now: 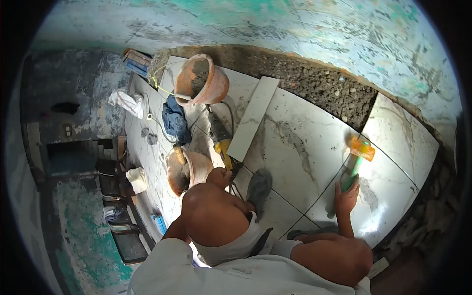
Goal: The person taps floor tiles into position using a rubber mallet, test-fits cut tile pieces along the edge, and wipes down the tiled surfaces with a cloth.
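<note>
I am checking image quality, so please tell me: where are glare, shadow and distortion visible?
Head view: bright glare on floor tiles by the right hand; head view: shadow obscures detail at lower right; head view: wide-lens curvature bends the wall.

no readable words, brands or numbers, faint print on the white shirt and blue packet by the floor's left edge, both illegible

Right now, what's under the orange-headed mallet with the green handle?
White, grey-veined floor tiles show around the mallet in your right hand. Whatever lies directly beneath it is covered, so I can't tell whether its head touches the surface.
</note>
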`<action>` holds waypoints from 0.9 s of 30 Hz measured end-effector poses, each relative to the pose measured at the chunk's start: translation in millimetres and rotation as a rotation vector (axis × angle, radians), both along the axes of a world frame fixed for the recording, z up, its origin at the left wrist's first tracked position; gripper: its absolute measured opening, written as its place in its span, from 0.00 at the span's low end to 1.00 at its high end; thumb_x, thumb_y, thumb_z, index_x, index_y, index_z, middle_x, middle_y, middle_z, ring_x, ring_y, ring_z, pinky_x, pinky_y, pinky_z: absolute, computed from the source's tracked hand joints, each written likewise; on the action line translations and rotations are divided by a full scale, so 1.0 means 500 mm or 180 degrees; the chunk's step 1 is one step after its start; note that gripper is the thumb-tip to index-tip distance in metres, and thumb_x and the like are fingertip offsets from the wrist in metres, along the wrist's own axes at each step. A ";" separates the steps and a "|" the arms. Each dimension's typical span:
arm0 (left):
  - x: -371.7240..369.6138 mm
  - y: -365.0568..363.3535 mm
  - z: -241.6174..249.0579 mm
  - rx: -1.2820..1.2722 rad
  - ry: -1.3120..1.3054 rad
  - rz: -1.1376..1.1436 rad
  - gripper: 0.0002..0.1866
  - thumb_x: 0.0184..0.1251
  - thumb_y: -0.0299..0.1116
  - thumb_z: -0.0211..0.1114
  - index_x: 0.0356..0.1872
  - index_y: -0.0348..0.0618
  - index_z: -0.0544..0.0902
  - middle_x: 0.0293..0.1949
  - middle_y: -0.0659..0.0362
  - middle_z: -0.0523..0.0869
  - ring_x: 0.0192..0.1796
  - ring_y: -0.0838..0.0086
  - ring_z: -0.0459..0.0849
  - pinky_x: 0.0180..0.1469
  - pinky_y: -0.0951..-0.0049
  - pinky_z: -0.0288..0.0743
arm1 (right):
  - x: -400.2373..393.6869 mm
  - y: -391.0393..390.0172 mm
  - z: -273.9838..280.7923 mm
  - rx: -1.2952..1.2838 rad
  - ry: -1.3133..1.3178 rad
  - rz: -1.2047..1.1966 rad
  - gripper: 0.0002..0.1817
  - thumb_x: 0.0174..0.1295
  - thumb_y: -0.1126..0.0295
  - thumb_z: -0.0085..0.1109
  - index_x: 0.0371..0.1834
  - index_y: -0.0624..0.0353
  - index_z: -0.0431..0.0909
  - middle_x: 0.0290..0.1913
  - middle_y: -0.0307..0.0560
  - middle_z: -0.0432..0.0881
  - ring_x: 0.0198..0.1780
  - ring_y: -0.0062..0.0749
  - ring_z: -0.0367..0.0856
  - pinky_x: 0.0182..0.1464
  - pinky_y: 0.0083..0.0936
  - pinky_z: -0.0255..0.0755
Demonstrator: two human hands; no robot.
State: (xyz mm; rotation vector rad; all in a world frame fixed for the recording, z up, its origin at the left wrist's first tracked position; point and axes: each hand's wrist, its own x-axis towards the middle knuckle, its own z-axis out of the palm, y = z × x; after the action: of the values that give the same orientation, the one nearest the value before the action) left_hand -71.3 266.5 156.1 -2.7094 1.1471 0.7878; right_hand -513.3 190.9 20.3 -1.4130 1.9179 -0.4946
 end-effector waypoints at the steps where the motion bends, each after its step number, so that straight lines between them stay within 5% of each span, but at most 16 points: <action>1: 0.038 0.013 -0.038 -0.0078 -0.0013 0.0058 0.12 0.59 0.37 0.67 0.36 0.37 0.84 0.37 0.47 0.86 0.45 0.51 0.83 0.47 0.59 0.77 | 0.016 0.000 -0.043 -0.0285 0.0127 0.0043 0.43 0.54 0.62 0.69 0.70 0.66 0.58 0.57 0.61 0.73 0.60 0.56 0.72 0.61 0.43 0.68; 3: 0.105 0.070 -0.092 -0.1136 -0.0646 -0.0395 0.15 0.59 0.31 0.67 0.46 0.37 0.83 0.39 0.44 0.85 0.46 0.51 0.83 0.49 0.59 0.77 | 0.027 0.011 -0.081 -0.0589 0.0215 0.0188 0.42 0.55 0.64 0.67 0.71 0.67 0.56 0.60 0.63 0.71 0.62 0.58 0.70 0.62 0.43 0.67; 4: 0.099 0.048 -0.064 -0.1637 -0.0203 -0.0525 0.24 0.58 0.25 0.65 0.58 0.38 0.77 0.45 0.42 0.83 0.48 0.52 0.83 0.53 0.59 0.77 | 0.037 0.004 -0.083 -0.0431 0.0161 0.0309 0.42 0.56 0.65 0.65 0.71 0.69 0.55 0.62 0.65 0.69 0.64 0.60 0.69 0.64 0.42 0.66; 6: 0.122 0.028 -0.045 -0.1494 -0.0123 0.0025 0.31 0.59 0.22 0.64 0.66 0.38 0.70 0.54 0.41 0.79 0.53 0.54 0.82 0.56 0.58 0.76 | 0.056 0.001 -0.077 -0.0320 0.0104 0.0588 0.42 0.57 0.66 0.63 0.72 0.70 0.53 0.64 0.66 0.68 0.65 0.61 0.67 0.65 0.42 0.65; 9: 0.176 -0.036 0.018 -0.1676 0.0091 -0.0546 0.12 0.61 0.31 0.67 0.43 0.34 0.83 0.39 0.47 0.86 0.41 0.59 0.85 0.46 0.63 0.77 | 0.078 -0.027 -0.034 -0.0033 0.0115 0.1158 0.44 0.56 0.68 0.66 0.73 0.69 0.51 0.64 0.67 0.67 0.64 0.61 0.68 0.64 0.42 0.65; 11: 0.212 -0.095 0.088 -0.1283 -0.0148 -0.0452 0.12 0.63 0.34 0.66 0.33 0.32 0.83 0.32 0.47 0.86 0.38 0.58 0.85 0.42 0.62 0.76 | 0.095 -0.044 0.026 0.0359 -0.0290 0.1742 0.47 0.53 0.70 0.69 0.74 0.66 0.51 0.62 0.65 0.68 0.63 0.61 0.69 0.63 0.42 0.67; 12: 0.256 -0.116 0.101 -0.1470 -0.0194 -0.0327 0.11 0.62 0.34 0.65 0.34 0.32 0.83 0.32 0.46 0.85 0.38 0.57 0.85 0.41 0.62 0.76 | 0.089 -0.064 0.043 0.0977 -0.0405 0.1998 0.49 0.50 0.71 0.72 0.75 0.61 0.53 0.60 0.62 0.70 0.59 0.57 0.73 0.59 0.42 0.71; 15: 0.429 -0.175 0.141 -0.1963 -0.0239 -0.0088 0.12 0.61 0.35 0.65 0.35 0.35 0.82 0.30 0.42 0.84 0.38 0.47 0.84 0.43 0.56 0.76 | 0.065 -0.113 0.107 0.0986 0.0197 0.2952 0.48 0.49 0.69 0.74 0.74 0.58 0.56 0.58 0.59 0.72 0.56 0.54 0.75 0.56 0.40 0.73; 16: 0.550 -0.177 0.101 -0.1606 -0.0772 -0.0554 0.12 0.58 0.35 0.65 0.40 0.38 0.83 0.33 0.41 0.85 0.40 0.46 0.85 0.44 0.54 0.78 | 0.033 -0.122 0.095 0.0521 0.0357 0.3021 0.48 0.47 0.67 0.75 0.73 0.57 0.58 0.58 0.59 0.72 0.54 0.52 0.76 0.56 0.40 0.73; 17: 0.631 -0.191 0.091 -0.1418 -0.1066 -0.0690 0.18 0.57 0.36 0.65 0.48 0.39 0.82 0.39 0.40 0.85 0.43 0.44 0.84 0.46 0.53 0.79 | 0.027 -0.146 0.134 0.1097 0.0596 0.2706 0.48 0.48 0.65 0.75 0.73 0.57 0.59 0.58 0.59 0.72 0.57 0.54 0.75 0.57 0.40 0.72; 19: 0.796 -0.207 0.030 -0.1284 -0.0904 -0.0660 0.28 0.53 0.43 0.70 0.53 0.38 0.79 0.50 0.39 0.83 0.53 0.47 0.82 0.55 0.55 0.75 | -0.052 -0.177 0.131 0.0664 0.1127 0.2840 0.46 0.49 0.62 0.74 0.71 0.57 0.61 0.57 0.60 0.73 0.58 0.54 0.74 0.57 0.41 0.72; 21: 0.927 -0.198 -0.059 -0.0883 -0.0950 -0.0729 0.35 0.54 0.47 0.71 0.60 0.37 0.74 0.53 0.41 0.82 0.58 0.46 0.78 0.58 0.52 0.72 | -0.112 -0.204 0.154 0.0330 0.1629 0.2838 0.44 0.49 0.61 0.75 0.69 0.59 0.63 0.48 0.56 0.74 0.43 0.47 0.78 0.46 0.38 0.75; 23: 1.089 -0.161 -0.209 -0.0325 -0.1160 -0.1162 0.52 0.50 0.59 0.72 0.73 0.44 0.60 0.70 0.44 0.67 0.71 0.43 0.63 0.69 0.44 0.60 | -0.108 -0.226 0.230 0.0540 0.1914 0.2520 0.40 0.52 0.56 0.72 0.68 0.57 0.66 0.46 0.54 0.76 0.42 0.45 0.78 0.46 0.37 0.75; 24: 1.098 -0.162 -0.229 -0.0032 -0.0997 -0.0830 0.56 0.50 0.62 0.71 0.75 0.42 0.54 0.73 0.45 0.62 0.74 0.46 0.57 0.73 0.44 0.51 | -0.121 -0.228 0.248 0.0450 0.2046 0.2436 0.38 0.53 0.56 0.72 0.67 0.55 0.67 0.47 0.52 0.77 0.42 0.43 0.79 0.48 0.36 0.75; 25: 1.106 -0.161 -0.247 0.0274 -0.0863 -0.0504 0.61 0.50 0.66 0.70 0.76 0.40 0.49 0.75 0.46 0.58 0.78 0.49 0.50 0.76 0.43 0.43 | -0.086 -0.241 0.307 0.1005 0.1999 0.2059 0.37 0.58 0.50 0.66 0.68 0.52 0.67 0.53 0.55 0.77 0.54 0.50 0.77 0.56 0.42 0.72; 27: 1.133 -0.158 -0.311 0.0454 -0.0924 -0.0614 0.63 0.49 0.64 0.71 0.76 0.38 0.46 0.77 0.44 0.50 0.78 0.51 0.47 0.78 0.50 0.39 | -0.068 -0.249 0.367 0.1210 0.2014 0.1640 0.37 0.57 0.50 0.67 0.67 0.55 0.69 0.53 0.50 0.78 0.50 0.43 0.79 0.55 0.38 0.73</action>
State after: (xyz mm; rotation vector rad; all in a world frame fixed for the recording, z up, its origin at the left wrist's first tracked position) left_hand 495.3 187.4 0.8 -2.4482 1.2076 0.4154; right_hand -547.2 66.5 203.6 -1.8371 1.8430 0.5961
